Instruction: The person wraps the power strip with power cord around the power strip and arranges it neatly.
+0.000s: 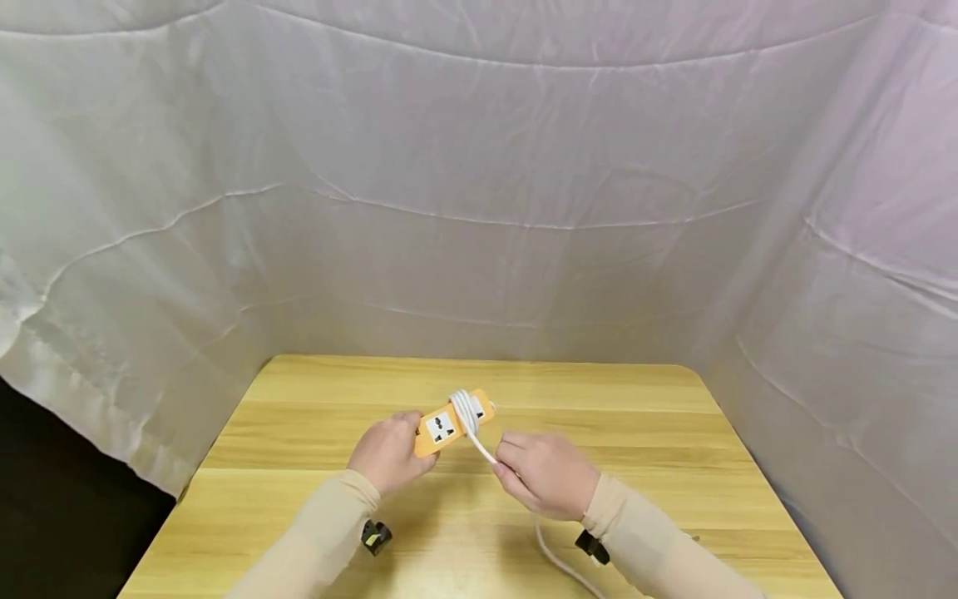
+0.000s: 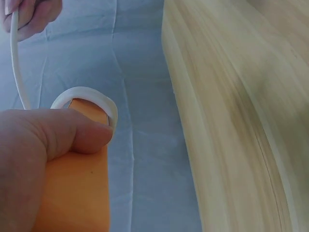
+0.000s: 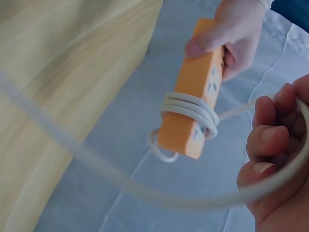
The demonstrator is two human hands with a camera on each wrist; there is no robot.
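An orange power strip (image 1: pixel 429 443) with white socket faces is held up above the table, tilted, its far end raised to the right. My left hand (image 1: pixel 387 453) grips its near end, and in the left wrist view the thumb (image 2: pixel 91 137) lies along its orange side. Several turns of white cord (image 3: pixel 190 110) are wrapped round the strip near its far end. From there the cord runs to my right hand (image 1: pixel 550 476), whose curled fingers hold it. Past this hand the loose cord (image 1: pixel 557 559) hangs down toward the table's front.
Below both hands is a wooden table (image 1: pixel 299 416) with light and dark grain. Pale grey fabric curtains (image 1: pixel 524 274) hang behind it and on both sides. A dark area (image 1: pixel 67 499) shows at the lower left. Small black wrist devices (image 1: pixel 376 537) sit under the forearms.
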